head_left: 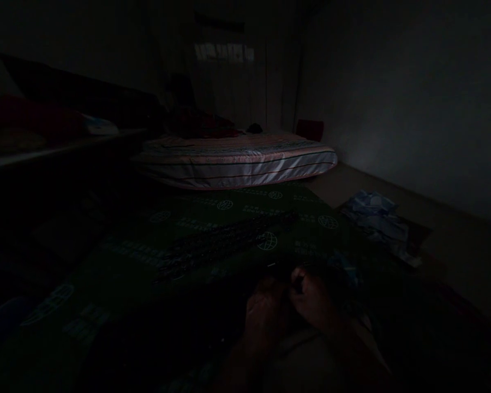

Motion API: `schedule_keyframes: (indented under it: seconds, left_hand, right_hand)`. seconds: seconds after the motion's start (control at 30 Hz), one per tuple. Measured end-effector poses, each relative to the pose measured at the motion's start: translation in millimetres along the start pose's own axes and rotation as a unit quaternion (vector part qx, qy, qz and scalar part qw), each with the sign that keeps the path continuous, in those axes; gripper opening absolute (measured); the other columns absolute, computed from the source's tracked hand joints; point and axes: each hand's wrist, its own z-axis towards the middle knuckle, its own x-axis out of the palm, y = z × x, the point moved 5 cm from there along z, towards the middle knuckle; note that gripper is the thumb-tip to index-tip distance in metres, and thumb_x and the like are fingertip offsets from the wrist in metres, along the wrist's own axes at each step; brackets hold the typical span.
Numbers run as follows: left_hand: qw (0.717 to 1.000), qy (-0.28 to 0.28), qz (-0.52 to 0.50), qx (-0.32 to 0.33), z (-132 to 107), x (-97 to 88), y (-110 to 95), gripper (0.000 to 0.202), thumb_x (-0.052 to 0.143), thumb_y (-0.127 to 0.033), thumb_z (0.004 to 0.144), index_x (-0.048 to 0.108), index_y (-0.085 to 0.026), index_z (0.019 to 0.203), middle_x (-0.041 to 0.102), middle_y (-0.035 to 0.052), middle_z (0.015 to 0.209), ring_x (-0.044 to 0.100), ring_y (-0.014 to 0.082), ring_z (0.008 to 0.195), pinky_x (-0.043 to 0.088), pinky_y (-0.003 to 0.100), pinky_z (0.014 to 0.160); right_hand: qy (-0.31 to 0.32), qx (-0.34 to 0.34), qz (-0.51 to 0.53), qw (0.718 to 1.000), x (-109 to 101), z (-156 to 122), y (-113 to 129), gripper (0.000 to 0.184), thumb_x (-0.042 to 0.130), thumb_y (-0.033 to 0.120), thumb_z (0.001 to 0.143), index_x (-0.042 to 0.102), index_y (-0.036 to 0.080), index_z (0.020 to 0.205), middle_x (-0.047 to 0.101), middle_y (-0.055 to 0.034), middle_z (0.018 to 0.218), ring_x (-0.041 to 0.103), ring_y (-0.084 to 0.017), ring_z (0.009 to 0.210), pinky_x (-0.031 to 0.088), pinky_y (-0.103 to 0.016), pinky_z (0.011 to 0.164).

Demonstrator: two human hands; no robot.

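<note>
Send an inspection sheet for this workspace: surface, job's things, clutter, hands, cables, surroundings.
Surface: green sheet, globe-printed
Job's things: dark strands laid on the sheet; anything held is too dark to tell
Clutter: crumpled pale cloth right of the sheet
Hands: left hand and right hand close together, both curled
Cables: nothing seen
Surroundings: very dim; striped mattress beyond the sheet, wall at right

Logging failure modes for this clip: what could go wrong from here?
1. The scene is very dark. Whatever lies between the left hand and the right hand can't be made out, so a slip or drop might go unnoticed.
2. Long dark pieces lie on the green sheet just beyond the hands; a stray reach could scatter or tangle them.
</note>
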Motion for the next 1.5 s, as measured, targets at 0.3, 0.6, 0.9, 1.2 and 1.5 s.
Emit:
schedule_keyframes:
  seconds: [0.3, 0.6, 0.9, 1.2, 1.5]
  left_hand:
    - [1.0, -0.008, 0.005, 0.017, 10, 9.9, 3, 0.025, 0.046, -0.011, 0.076, 0.063, -0.016, 0.093, 0.062, 0.0073, 0.094, 0.056, 0.0196, 0.091, 0.044, 0.028, 0.078]
    - [0.998, -0.04, 0.031, 0.048, 10, 14.5, 6, 0.023, 0.046, -0.009, 0.077, 0.063, -0.017, 0.089, 0.062, 0.0054, 0.089, 0.057, 0.0177, 0.085, 0.044, 0.026, 0.074]
    - [0.995, -0.068, 0.029, 0.067, 8, 18.4, 8, 0.02, 0.049, -0.008, 0.076, 0.064, -0.017, 0.085, 0.061, 0.0051, 0.085, 0.056, 0.018, 0.081, 0.045, 0.027, 0.071]
    - [0.997, -0.046, 0.026, 0.058, 5, 14.6, 3, 0.023, 0.047, -0.009, 0.076, 0.065, -0.018, 0.087, 0.061, 0.0058, 0.087, 0.055, 0.0189, 0.083, 0.043, 0.027, 0.072]
    - [0.997, -0.055, 0.02, 0.057, 6, 11.3, 0, 0.021, 0.043, -0.01, 0.079, 0.062, -0.017, 0.086, 0.062, 0.0059, 0.086, 0.056, 0.0177, 0.08, 0.042, 0.027, 0.069]
  right_hand:
    - [-0.057, -0.004, 0.042, 0.997, -2, -3, 1, 0.008, 0.046, 0.015, 0.065, 0.049, 0.021, 0.069, 0.054, 0.0023, 0.058, 0.05, -0.01, 0.05, 0.036, -0.02, 0.051]
    - [-0.065, 0.002, 0.07, 0.995, -1, -3, 0, 0.008, 0.045, 0.015, 0.062, 0.049, 0.02, 0.067, 0.055, 0.0015, 0.059, 0.053, -0.011, 0.053, 0.038, -0.02, 0.053]
    - [-0.066, 0.022, 0.09, 0.994, 1, -5, -5, 0.006, 0.045, 0.018, 0.062, 0.048, 0.021, 0.066, 0.052, 0.0032, 0.055, 0.049, -0.011, 0.049, 0.036, -0.019, 0.048]
    - [-0.055, 0.032, 0.114, 0.991, -1, -8, -5, 0.005, 0.045, 0.019, 0.062, 0.047, 0.021, 0.066, 0.047, 0.0042, 0.05, 0.046, -0.011, 0.047, 0.034, -0.019, 0.044]
    - [-0.094, 0.048, 0.195, 0.975, -1, -4, -10, 0.003, 0.047, 0.019, 0.061, 0.046, 0.021, 0.063, 0.048, 0.0039, 0.053, 0.046, -0.01, 0.05, 0.037, -0.019, 0.046]
